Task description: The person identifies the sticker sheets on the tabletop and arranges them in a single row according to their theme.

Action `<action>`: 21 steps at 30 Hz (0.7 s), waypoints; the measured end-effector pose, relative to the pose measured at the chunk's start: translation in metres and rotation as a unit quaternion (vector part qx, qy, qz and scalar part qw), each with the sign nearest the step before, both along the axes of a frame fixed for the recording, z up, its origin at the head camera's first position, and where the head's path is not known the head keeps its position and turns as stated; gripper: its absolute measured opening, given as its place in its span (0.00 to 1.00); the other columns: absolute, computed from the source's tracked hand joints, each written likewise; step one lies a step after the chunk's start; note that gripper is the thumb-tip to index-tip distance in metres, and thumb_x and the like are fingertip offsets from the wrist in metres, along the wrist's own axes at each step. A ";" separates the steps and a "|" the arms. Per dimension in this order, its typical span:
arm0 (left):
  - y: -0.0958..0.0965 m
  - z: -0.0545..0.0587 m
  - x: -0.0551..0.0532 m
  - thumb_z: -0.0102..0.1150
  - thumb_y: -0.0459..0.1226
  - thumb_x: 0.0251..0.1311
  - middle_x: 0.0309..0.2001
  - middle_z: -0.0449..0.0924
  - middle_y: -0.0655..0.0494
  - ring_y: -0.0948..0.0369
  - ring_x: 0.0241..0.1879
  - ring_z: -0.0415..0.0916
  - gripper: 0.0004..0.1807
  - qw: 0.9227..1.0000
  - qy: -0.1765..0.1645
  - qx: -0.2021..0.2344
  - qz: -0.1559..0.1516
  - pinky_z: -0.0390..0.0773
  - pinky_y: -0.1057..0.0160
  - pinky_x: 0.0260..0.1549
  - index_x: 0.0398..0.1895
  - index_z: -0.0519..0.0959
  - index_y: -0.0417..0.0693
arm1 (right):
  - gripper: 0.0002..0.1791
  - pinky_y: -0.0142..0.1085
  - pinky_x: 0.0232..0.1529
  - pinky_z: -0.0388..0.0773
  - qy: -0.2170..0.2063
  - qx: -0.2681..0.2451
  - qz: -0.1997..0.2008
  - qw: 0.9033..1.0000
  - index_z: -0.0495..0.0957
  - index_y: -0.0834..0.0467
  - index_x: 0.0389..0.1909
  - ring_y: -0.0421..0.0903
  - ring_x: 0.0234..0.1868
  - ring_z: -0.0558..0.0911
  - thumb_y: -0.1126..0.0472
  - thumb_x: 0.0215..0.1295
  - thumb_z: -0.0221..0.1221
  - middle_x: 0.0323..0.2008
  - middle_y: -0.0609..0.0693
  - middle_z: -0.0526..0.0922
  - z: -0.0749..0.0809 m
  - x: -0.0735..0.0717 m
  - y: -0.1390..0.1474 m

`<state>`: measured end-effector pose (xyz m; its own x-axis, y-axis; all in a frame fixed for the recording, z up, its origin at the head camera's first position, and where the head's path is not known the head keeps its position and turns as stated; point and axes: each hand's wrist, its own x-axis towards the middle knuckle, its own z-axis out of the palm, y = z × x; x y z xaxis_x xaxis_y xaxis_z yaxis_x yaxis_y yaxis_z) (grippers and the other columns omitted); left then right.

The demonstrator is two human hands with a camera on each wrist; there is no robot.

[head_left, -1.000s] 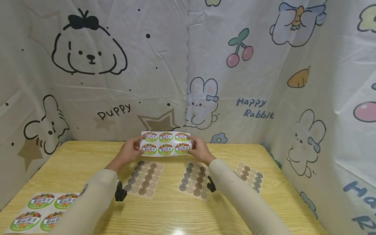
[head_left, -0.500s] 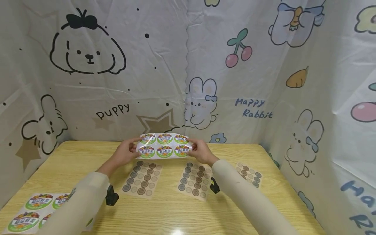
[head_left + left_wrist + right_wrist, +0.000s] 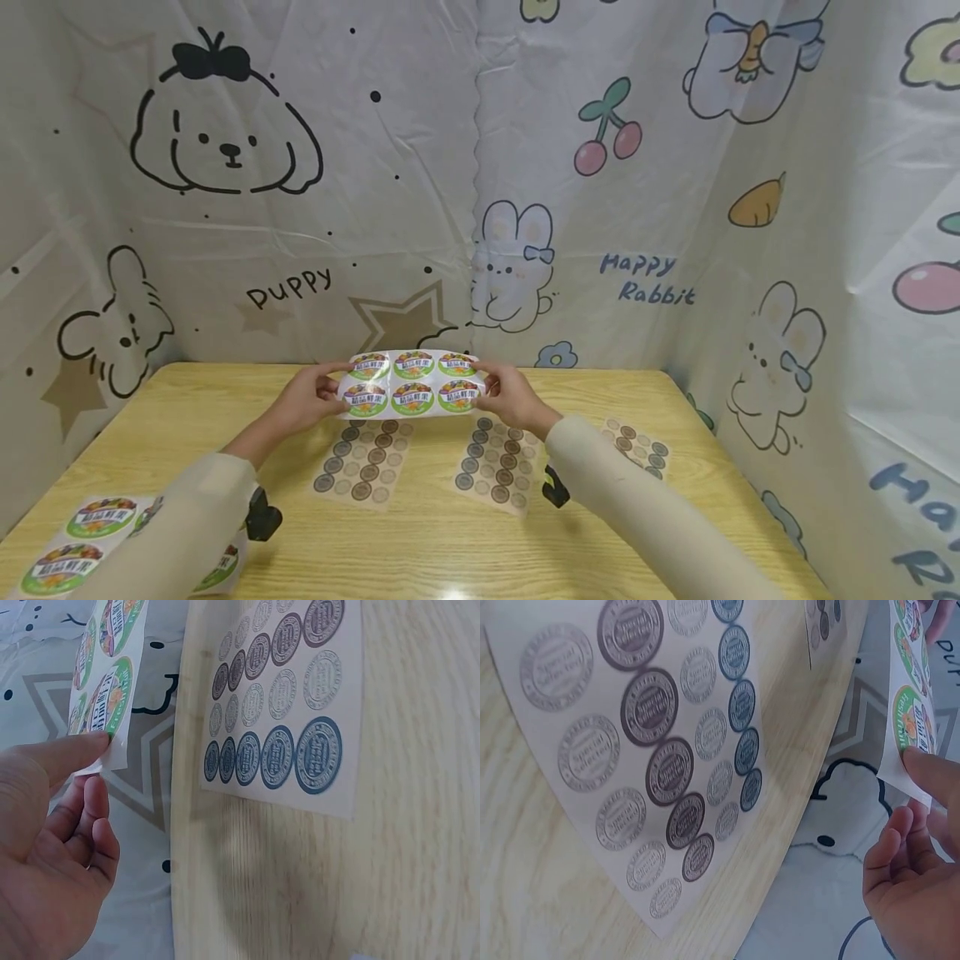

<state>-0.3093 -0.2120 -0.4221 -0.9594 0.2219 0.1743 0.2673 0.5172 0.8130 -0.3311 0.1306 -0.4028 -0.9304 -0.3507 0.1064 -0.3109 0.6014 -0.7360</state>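
A white sticker sheet point(image 3: 392, 386) with several oval fruit labels is held up over the back of the table, between both hands. My left hand point(image 3: 307, 396) pinches its left edge; in the left wrist view the thumb point(image 3: 82, 750) lies on the printed face and the fingers are behind. At the opposite edge my right hand point(image 3: 517, 398) pinches the sheet point(image 3: 907, 712) the same way. The sheet bows slightly, its print facing the head camera. Below it lie two brown sheets of round stamp stickers, one at the left point(image 3: 365, 467) and one at the middle point(image 3: 495, 467).
A third round-sticker sheet point(image 3: 637, 446) lies at the right, partly behind the right sleeve. At the front left, more fruit-label sheets point(image 3: 82, 542) lie under the left sleeve. A printed curtain point(image 3: 420, 167) rises behind the wooden table point(image 3: 420, 550) and along its sides.
Both hands have brought the fruit-label sheet slightly lower and to the left. Its lower edge now overlaps the tops of the brown sheets in the head view. Both hands keep their pinch.
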 end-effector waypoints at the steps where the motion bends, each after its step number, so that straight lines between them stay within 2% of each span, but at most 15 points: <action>1: -0.001 0.000 0.001 0.68 0.23 0.53 0.36 0.78 0.43 0.62 0.32 0.72 0.36 1.000 -0.002 0.003 -0.003 0.75 0.70 0.29 0.68 0.68 0.28 | 0.35 0.29 0.32 0.70 0.001 -0.002 0.001 1.000 0.71 0.63 0.70 0.42 0.32 0.71 0.71 0.59 0.68 0.34 0.53 0.76 0.000 0.002 -0.001; 11: -0.008 0.002 0.015 0.68 0.24 0.54 0.37 0.80 0.41 0.65 0.31 0.74 0.36 1.000 0.000 0.010 -0.011 0.76 0.70 0.29 0.69 0.68 0.29 | 0.35 0.28 0.29 0.68 -0.003 -0.023 0.012 1.000 0.71 0.62 0.69 0.42 0.31 0.70 0.71 0.60 0.67 0.32 0.53 0.76 -0.002 0.016 -0.002; 16: -0.009 0.008 0.023 0.67 0.23 0.54 0.38 0.82 0.40 0.65 0.31 0.74 0.37 1.000 -0.006 0.020 -0.011 0.77 0.70 0.28 0.69 0.67 0.30 | 0.34 0.28 0.30 0.68 0.009 -0.029 0.023 0.999 0.71 0.64 0.69 0.42 0.31 0.71 0.71 0.60 0.67 0.33 0.54 0.76 -0.001 0.020 0.000; 21: -0.010 0.013 0.031 0.67 0.23 0.55 0.37 0.81 0.42 0.66 0.30 0.72 0.37 1.000 -0.015 0.018 -0.011 0.75 0.70 0.27 0.69 0.67 0.30 | 0.34 0.28 0.32 0.70 0.003 -0.035 0.028 0.999 0.71 0.63 0.69 0.42 0.32 0.71 0.70 0.60 0.68 0.35 0.55 0.77 0.001 0.026 0.001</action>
